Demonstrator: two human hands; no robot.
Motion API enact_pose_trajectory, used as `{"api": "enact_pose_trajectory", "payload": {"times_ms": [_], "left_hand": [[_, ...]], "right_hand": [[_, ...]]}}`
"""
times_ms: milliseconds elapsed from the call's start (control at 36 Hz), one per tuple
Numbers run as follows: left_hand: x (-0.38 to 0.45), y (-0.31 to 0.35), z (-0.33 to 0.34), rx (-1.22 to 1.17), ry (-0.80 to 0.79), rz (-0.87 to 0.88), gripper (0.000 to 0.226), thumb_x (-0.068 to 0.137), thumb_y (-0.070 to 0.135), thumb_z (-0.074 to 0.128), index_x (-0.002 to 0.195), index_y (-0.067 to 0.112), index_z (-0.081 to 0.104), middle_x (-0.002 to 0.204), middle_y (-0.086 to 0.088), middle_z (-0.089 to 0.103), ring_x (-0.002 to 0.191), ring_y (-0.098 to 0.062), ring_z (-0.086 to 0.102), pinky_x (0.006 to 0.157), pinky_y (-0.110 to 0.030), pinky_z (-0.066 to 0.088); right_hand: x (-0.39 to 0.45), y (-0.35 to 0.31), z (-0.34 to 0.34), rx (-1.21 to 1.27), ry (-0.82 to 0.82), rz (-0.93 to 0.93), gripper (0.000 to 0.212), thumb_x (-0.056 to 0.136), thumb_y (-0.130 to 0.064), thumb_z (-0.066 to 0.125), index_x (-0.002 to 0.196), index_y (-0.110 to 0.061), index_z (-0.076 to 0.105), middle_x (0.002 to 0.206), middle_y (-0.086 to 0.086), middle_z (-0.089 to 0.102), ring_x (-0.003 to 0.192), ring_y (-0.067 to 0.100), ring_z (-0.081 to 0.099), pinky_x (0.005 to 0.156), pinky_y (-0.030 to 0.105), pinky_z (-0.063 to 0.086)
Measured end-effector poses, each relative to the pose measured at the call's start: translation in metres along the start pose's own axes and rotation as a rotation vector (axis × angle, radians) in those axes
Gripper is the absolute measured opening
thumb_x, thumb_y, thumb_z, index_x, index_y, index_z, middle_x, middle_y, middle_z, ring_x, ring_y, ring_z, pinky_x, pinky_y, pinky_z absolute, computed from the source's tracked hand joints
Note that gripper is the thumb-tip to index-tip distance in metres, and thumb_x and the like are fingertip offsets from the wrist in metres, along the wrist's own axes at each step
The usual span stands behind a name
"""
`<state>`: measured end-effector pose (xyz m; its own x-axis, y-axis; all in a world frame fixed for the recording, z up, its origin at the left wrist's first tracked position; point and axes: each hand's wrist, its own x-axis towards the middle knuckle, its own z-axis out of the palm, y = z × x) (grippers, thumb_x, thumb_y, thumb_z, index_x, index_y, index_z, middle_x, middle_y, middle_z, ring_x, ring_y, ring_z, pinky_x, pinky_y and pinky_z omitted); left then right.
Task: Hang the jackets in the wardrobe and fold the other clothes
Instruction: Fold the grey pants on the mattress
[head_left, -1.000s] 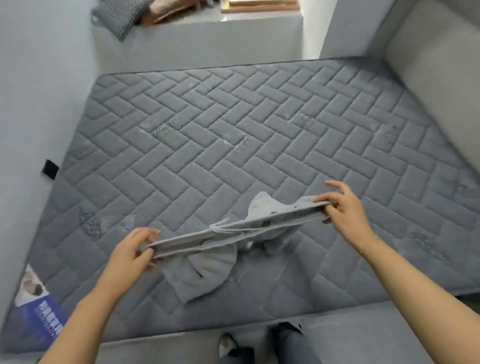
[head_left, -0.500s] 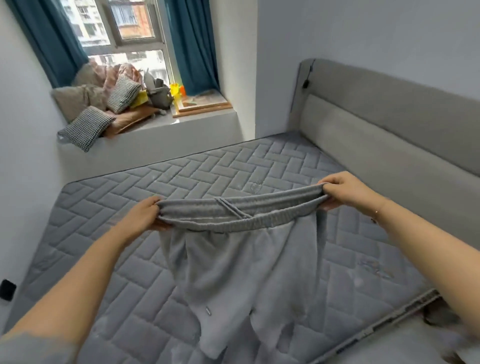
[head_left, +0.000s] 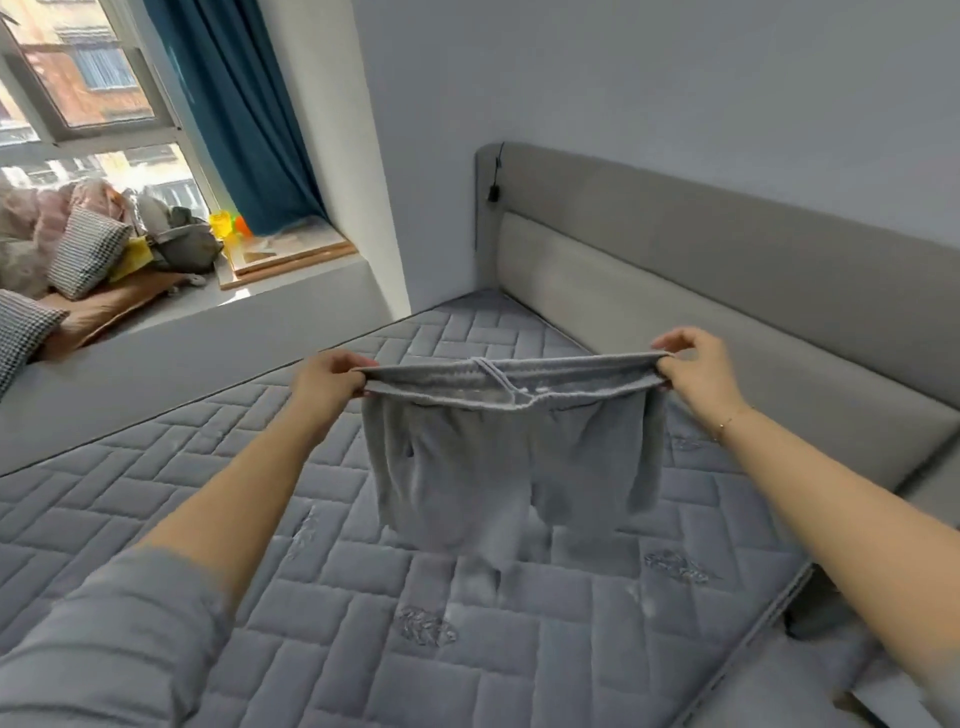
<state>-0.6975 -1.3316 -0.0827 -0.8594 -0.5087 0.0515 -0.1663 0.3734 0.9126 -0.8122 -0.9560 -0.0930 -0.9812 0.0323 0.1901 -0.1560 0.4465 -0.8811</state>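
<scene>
Trousers (head_left: 511, 467) of grey knit hung in the air above the mattress (head_left: 322, 597), held up by the waistband, which was stretched level between both hands. The left hand (head_left: 327, 382) had its grip clenched on the left end of the waistband, fingers curled over the top edge and thumb beneath. The right hand (head_left: 696, 371) pinched the right end between thumb and forefinger; its other fingers were lifted and loosely bent, clear of the cloth. A white drawstring (head_left: 498, 382) hung from the middle of the band. Both legs dropped straight down, and their lower ends were blurred near the mattress surface; contact there could not be determined. The mattress was grey and quilted in a herringbone pattern. A padded headboard (head_left: 727, 249) stood along its right side. A window sill (head_left: 291, 260) beyond the far edge carried cushions (head_left: 85, 249) and small items, with a blue curtain (head_left: 244, 114) beside the window (head_left: 78, 78).
</scene>
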Motion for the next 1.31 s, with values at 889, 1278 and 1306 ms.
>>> {"api": "enact_pose_trajectory", "payload": {"times_ms": [889,1278,1306], "left_hand": [[-0.218,-0.608,-0.025,0.616,-0.325,0.022,0.028,0.086,-0.013,0.061,0.099,0.006,0.076,0.126,0.011,0.052,0.085,-0.027,0.057,0.085,-0.038,0.047],[-0.281,-0.564,0.058,-0.259,0.325,-0.964,0.061,0.090,0.006,0.066,0.140,0.015,0.033,0.138,-0.008,0.042,0.102,-0.009,0.051,0.089,-0.027,0.044],[-0.291,-0.557,0.071,-0.340,0.349,-1.050,0.063,0.090,0.007,0.066,0.142,0.016,0.031,0.133,-0.007,0.045,0.106,-0.011,0.052,0.090,-0.028,0.043]], "right_hand": [[-0.509,0.349,0.307,-0.697,-0.803,0.209,0.050,0.092,0.000,0.052,0.138,-0.018,0.054,0.107,0.011,0.052,0.082,0.027,0.056,0.068,0.041,0.051],[-0.495,0.344,0.277,-0.261,-0.604,0.512,0.039,0.094,-0.019,0.059,0.131,-0.031,0.054,0.110,-0.011,0.049,0.086,0.009,0.057,0.079,0.023,0.051],[-0.483,0.346,0.270,-0.184,-0.487,0.583,0.034,0.095,-0.014,0.059,0.123,-0.031,0.058,0.110,-0.008,0.052,0.086,0.010,0.058,0.079,0.021,0.050]]}}
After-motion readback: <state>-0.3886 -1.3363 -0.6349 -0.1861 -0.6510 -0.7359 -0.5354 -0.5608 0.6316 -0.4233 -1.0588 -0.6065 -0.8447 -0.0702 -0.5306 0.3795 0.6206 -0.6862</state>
